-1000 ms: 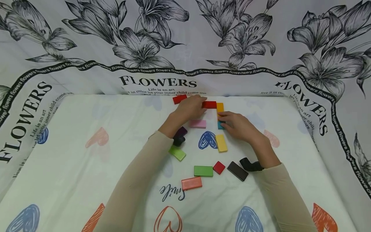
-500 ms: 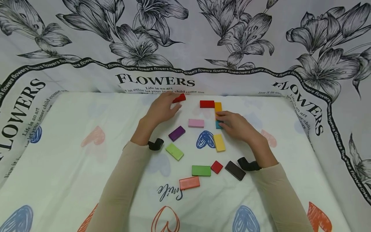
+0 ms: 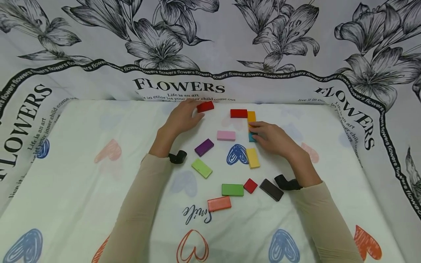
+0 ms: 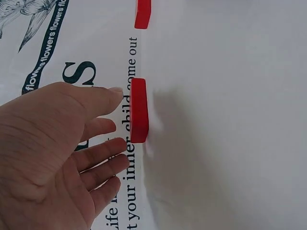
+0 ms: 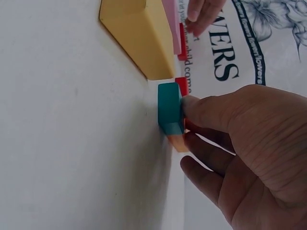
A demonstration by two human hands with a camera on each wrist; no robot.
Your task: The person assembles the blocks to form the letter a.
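In the head view my left hand (image 3: pixel 182 117) is beside a red block (image 3: pixel 205 106) at the far edge of the cloth, its fingertips close to the block's left end. The left wrist view shows the thumb and fingers spread, with a small gap before the red block (image 4: pixel 139 111). My right hand (image 3: pixel 271 136) reaches over an orange block (image 3: pixel 251 116) and a teal block (image 3: pixel 252 138), set end to end. In the right wrist view the thumb touches the teal block (image 5: pixel 169 103); fingertips lie by the orange block (image 5: pixel 177 142). Another red block (image 3: pixel 238 113) abuts the orange one.
Pink (image 3: pixel 226 136), purple (image 3: pixel 204 147), lime (image 3: pixel 202 168) and yellow (image 3: pixel 253 158) blocks lie nearby. Closer in are green (image 3: pixel 232 190), small red (image 3: pixel 250 186), black (image 3: pixel 271 190) and coral (image 3: pixel 219 204) blocks. A flowered curtain (image 3: pixel 227 36) hangs behind the cloth.
My left hand has moved left, away from the red block by the orange one, to the far-left red block. The right hand stays at the orange and teal blocks.
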